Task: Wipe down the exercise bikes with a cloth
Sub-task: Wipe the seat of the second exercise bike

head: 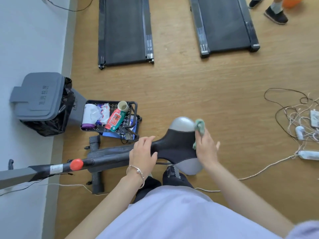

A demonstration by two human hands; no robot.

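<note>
The exercise bike's black and grey saddle lies just below me, its narrow nose pointing left toward the dark frame with a red knob. My left hand grips the saddle's nose. My right hand presses a green cloth against the saddle's wide right part. Most of the cloth is bunched above my fingers, and the rest is hidden under my palm.
A black mesh tray with wipe packs, a cup and a roll stands left of the saddle, beside a grey lidded bin. Two treadmills lie ahead. Tangled cables and power strips cover the floor at right. Another person's feet show top right.
</note>
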